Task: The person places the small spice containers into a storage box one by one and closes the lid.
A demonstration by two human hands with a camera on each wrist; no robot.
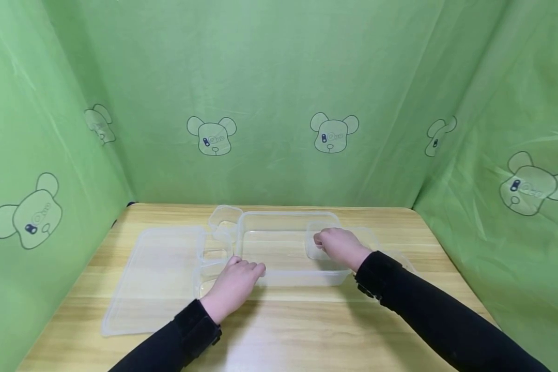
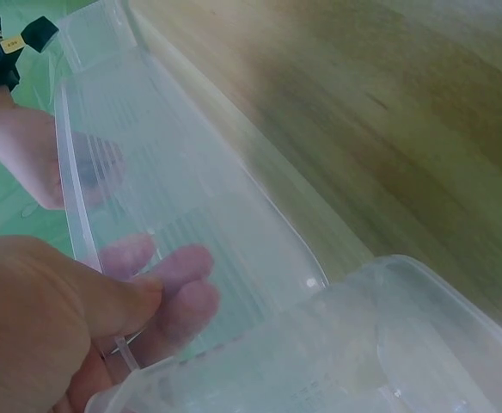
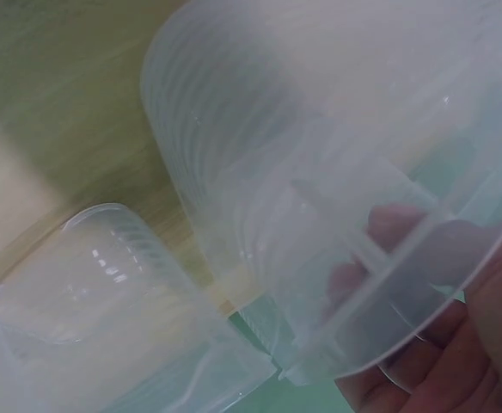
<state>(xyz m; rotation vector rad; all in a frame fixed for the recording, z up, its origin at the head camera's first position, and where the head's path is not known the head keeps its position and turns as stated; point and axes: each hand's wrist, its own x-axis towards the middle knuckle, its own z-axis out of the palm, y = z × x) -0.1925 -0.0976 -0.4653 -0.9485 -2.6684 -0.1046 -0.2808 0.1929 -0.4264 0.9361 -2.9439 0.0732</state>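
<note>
A large clear plastic container (image 1: 302,279) stands on the table, its side walls ribbed. My left hand (image 1: 237,284) grips its front-left rim; in the left wrist view the thumb lies on one side of the wall and the fingers (image 2: 186,267) show through the plastic. Inside the container at the right, a small clear container (image 1: 312,248) is held at its edge by my right hand (image 1: 339,246). Through the big container's wall, the right wrist view shows curled fingertips (image 3: 397,222) at a plastic edge. The exact grip there is blurred by the plastic.
A large flat clear lid (image 1: 155,274) lies at the left. Several small clear containers (image 1: 215,247) stand between it and the large container. More small clear pieces (image 1: 402,258) sit to the right, partly behind my right forearm. Green fabric (image 1: 269,170) encloses the wooden table (image 1: 307,330).
</note>
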